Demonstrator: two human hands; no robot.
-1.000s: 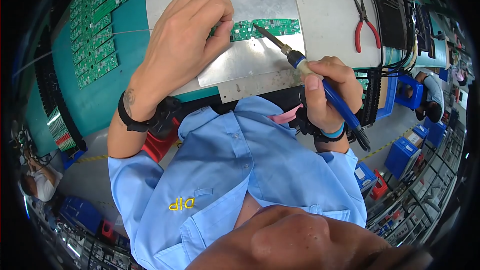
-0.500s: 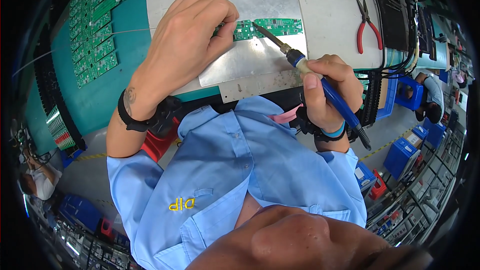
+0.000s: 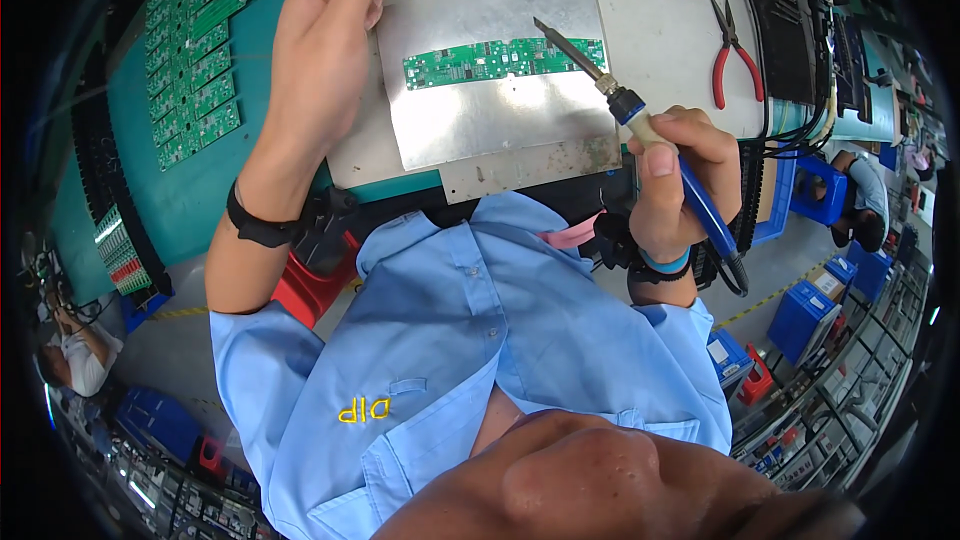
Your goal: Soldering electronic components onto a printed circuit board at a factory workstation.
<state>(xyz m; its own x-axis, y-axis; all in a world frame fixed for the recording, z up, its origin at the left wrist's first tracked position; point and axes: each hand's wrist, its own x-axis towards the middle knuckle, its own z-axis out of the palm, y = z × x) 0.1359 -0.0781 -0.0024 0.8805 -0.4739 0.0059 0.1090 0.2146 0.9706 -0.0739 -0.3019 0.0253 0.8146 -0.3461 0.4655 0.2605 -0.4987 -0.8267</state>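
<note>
Soldering iron (image 3: 640,130), blue-handled with a pale collar, is being gripped in the closed right hand (image 3: 680,185) at the centre right of the frame, its tip being held at or just above the right end of a long green circuit board (image 3: 505,58); contact between tip and board cannot be told from this view. That board is being supported on a metal sheet (image 3: 480,110) in the upper centre of the frame, the sheet itself lying on the pale worktable (image 3: 650,30). The left hand (image 3: 325,35) is being held raised at the upper left, well apart from the board, fingers curled loosely; whether anything fine is being pinched there cannot be told. A dark wrist strap is being worn on that arm. Stacks of further green boards (image 3: 190,70) are being kept on the teal mat (image 3: 130,200) at the left edge, and red-handled pliers (image 3: 735,55) are lying at the upper right. The step in hand is being judged as joint work at the right end of the board, with the left hand off it. The next move is being judged to call for a steady tip placed exactly on one pad, the neighbouring small parts being left untouched.
</note>
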